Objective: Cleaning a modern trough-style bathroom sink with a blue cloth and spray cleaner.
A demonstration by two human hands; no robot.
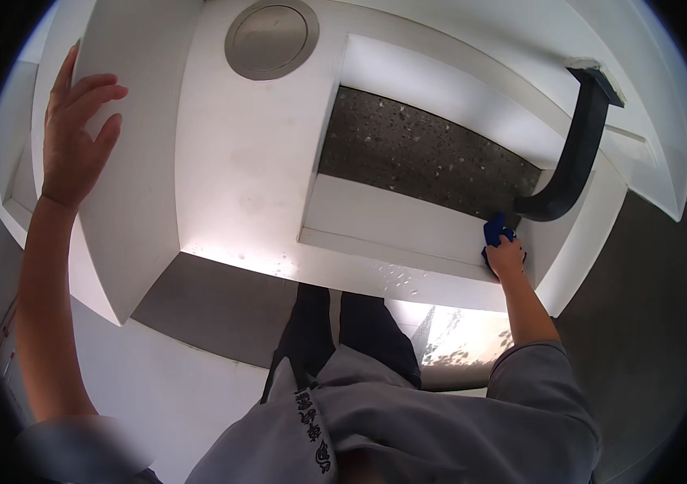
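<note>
My right hand (507,255) is shut on a dark blue cloth (496,232) at the right end of a rectangular opening in a white counter (240,163). The cloth lies by the opening's front inner wall, just below the curved end of a black pipe (582,139). A dark speckled surface (422,151) shows inside the opening, with light flecks or drops on it. My left hand (77,118) rests against the edge of a white upright panel (132,139) at the left, its fingers apart and nothing visible in it.
A round metal lid (271,41) is set into the counter's back left part. Water drops (401,279) lie on the front rim. The black pipe comes from a ragged-edged hole in the white surface at the back right. Grey floor (216,308) shows below the counter.
</note>
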